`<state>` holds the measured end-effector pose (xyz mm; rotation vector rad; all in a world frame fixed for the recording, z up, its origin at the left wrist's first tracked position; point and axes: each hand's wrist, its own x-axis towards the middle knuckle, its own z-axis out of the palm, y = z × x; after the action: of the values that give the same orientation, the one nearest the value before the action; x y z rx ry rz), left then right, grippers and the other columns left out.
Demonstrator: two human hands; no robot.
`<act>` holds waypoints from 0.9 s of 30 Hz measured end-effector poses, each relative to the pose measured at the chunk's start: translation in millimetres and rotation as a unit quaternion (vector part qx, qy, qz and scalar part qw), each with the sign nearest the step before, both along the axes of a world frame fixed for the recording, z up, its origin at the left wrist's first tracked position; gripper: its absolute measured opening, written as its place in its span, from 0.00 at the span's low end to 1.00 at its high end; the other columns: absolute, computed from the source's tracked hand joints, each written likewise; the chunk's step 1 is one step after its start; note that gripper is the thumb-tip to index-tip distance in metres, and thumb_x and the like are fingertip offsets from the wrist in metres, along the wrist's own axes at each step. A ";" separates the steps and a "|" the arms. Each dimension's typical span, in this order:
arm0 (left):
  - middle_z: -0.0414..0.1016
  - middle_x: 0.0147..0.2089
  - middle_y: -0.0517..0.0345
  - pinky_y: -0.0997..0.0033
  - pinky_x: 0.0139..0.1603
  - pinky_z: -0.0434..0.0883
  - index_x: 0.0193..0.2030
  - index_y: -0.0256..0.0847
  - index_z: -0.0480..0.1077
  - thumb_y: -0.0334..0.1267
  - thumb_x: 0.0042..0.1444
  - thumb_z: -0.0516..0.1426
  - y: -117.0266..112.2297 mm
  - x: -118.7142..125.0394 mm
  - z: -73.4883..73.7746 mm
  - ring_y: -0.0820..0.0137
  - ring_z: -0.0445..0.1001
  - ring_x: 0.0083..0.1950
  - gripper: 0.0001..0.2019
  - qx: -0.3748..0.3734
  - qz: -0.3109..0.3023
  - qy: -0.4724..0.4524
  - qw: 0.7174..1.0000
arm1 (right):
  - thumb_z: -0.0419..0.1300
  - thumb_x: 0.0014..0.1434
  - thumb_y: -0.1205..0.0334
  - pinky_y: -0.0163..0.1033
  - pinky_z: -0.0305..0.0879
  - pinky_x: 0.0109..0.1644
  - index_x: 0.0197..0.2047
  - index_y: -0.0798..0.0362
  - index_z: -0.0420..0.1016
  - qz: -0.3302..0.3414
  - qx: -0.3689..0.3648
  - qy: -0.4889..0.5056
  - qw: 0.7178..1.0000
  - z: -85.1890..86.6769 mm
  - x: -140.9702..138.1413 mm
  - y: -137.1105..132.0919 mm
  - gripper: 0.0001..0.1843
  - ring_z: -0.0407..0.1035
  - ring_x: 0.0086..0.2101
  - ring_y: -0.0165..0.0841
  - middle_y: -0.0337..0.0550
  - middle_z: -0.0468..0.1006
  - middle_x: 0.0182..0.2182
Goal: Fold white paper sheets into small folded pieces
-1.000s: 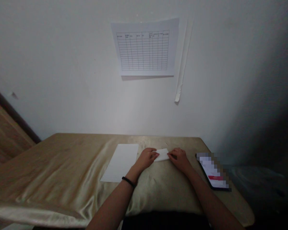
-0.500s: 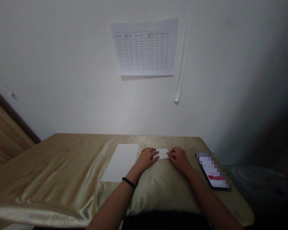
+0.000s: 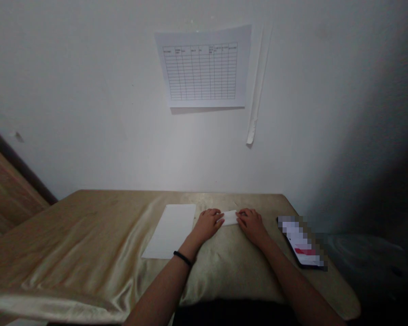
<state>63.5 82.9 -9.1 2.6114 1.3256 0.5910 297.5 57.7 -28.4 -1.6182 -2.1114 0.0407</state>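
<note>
Nearest: both bare forearms reach forward over the cloth (image 3: 88, 235); a black band (image 3: 182, 258) sits on the left wrist.

Left hand (image 3: 209, 222) and right hand (image 3: 252, 223): each lies on one end of the paper (image 3: 230, 218), a small folded white piece flat on the cloth, right of centre on the table. Fingers are bent and close together, narrow, holding the paper's ends down. Whether the thumbs are tucked under it cannot be told.

Change over the last second: the hands now sit closer together. The right hand is further left, and less white shows between the fingertips than before. The paper also looks flatter, its raised right corner no longer in view. Judged: the fold is being pressed tighter, not opened.

Beside the left hand, touching or nearly so: a flat white sheet (image 3: 172, 230), unmoved. Right of the right hand, apart from it: a phone (image 3: 302, 243), screen lit.

Far: a chart (image 3: 202, 68) hangs on the wall, with a pale strip (image 3: 255, 104) just to its right.
</note>
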 end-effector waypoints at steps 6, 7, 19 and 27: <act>0.74 0.60 0.51 0.56 0.64 0.64 0.59 0.45 0.74 0.44 0.69 0.51 -1.1 2.1 -1.8 0.61 0.69 0.61 0.17 0.007 0.008 0.005 1.000 | 0.53 0.68 0.57 0.50 0.59 0.58 0.56 0.46 0.77 -0.013 -0.001 -0.003 1.000 -1.6 -0.6 0.4 0.18 0.64 0.53 0.44 0.49 0.74 0.54; 0.73 0.60 0.51 0.56 0.64 0.64 0.59 0.45 0.74 0.43 0.69 0.51 -1.2 2.3 -2.3 0.61 0.69 0.61 0.17 0.008 0.009 0.006 1.000 | 0.53 0.68 0.57 0.50 0.59 0.58 0.56 0.46 0.77 -0.014 0.000 -0.002 1.000 -1.7 -0.7 0.4 0.18 0.63 0.53 0.44 0.49 0.74 0.54; 0.73 0.60 0.49 0.55 0.64 0.63 0.59 0.44 0.73 0.43 0.68 0.51 2.1 1.8 -7.5 0.60 0.69 0.62 0.18 0.008 0.004 -0.008 1.000 | 0.52 0.68 0.57 0.50 0.60 0.56 0.57 0.43 0.76 -0.017 -0.001 -0.009 1.000 -3.2 -1.4 2.4 0.19 0.63 0.53 0.44 0.49 0.73 0.54; 0.73 0.60 0.49 0.55 0.64 0.63 0.59 0.42 0.73 0.40 0.67 0.53 -2.3 4.5 1.1 0.59 0.69 0.62 0.17 -0.008 0.014 0.001 1.000 | 0.54 0.67 0.57 0.49 0.59 0.58 0.58 0.44 0.75 -0.024 -0.006 -0.012 1.000 -1.6 -3.1 1.4 0.19 0.63 0.53 0.44 0.49 0.73 0.54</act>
<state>68.0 80.6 -8.0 2.5852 1.3645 0.5789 294.3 59.1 -30.0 -1.6831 -2.0927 0.0182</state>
